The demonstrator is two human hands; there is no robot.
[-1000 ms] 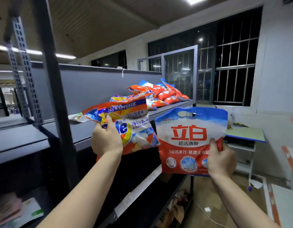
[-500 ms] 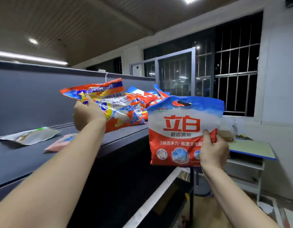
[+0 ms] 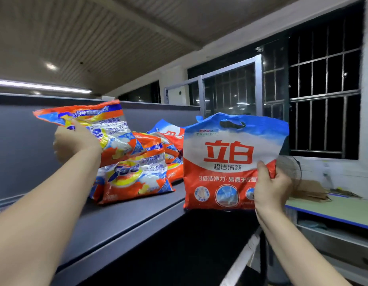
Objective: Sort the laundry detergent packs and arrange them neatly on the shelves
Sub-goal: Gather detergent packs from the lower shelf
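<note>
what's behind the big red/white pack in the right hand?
Behind the red and white pack held by the right hand: part of the pile of packs on the shelf. How far the pile extends behind it is covered.

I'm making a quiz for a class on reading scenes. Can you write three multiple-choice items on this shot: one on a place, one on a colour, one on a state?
1. Where is the pile of packs?
A. on the grey shelf
B. on the floor
C. on the green table

2. What colour is the top band of the right pack?
A. green
B. blue
C. black

3. What is the left hand doing?
A. lying flat on the shelf
B. hanging with nothing in it
C. holding a pack in the air

Answers:
1 A, the pile lies on the shelf.
2 B, blue runs round its handle hole.
3 C, its grip is on the left pack, above the pile.
</note>
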